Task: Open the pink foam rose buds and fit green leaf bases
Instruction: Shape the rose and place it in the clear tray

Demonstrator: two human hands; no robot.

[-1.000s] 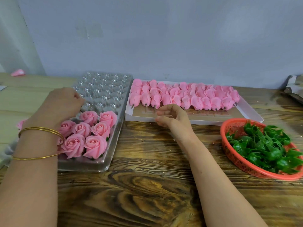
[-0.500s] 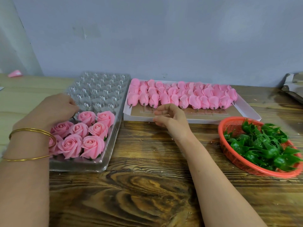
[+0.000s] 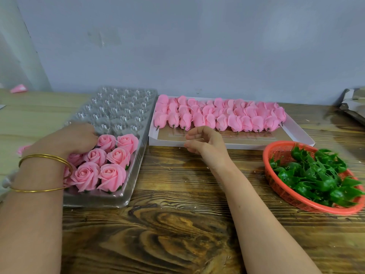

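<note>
The pink foam rose buds [image 3: 219,117] lie in close rows in a shallow white box [image 3: 237,144] at the back of the counter [image 3: 177,224], petals wrapped shut and short dark stems pointing forward. All of these look unopened and bare of any green, so most of the work seems to be left.

To the left, a small cluster of opened roses [image 3: 111,175] sits in the near cells of a clear tray [image 3: 122,107]. Dark green shows under a few of them, which suggests their bases are fitted. Most of the tray's cells farther back hold nothing. The loose leaf bases [image 3: 316,175] are heaped in a red basket [image 3: 276,149] at the right, well apart from the tray.

The right hand [image 3: 205,141] hovers just in front of the box, its grip loose and apart, fingers lightly curled around nothing. The left hand [image 3: 73,139], with two gold bangles [image 3: 45,157] on the wrist, rests at the back edge of the opened roses. Its fingers curl downward out of sight, so I cannot tell whether its grip holds a rose or merely presses one into place.

The wrist also covers the leftmost roses, so their number is unclear, and the basket is cut off at the frame's edge.
</note>
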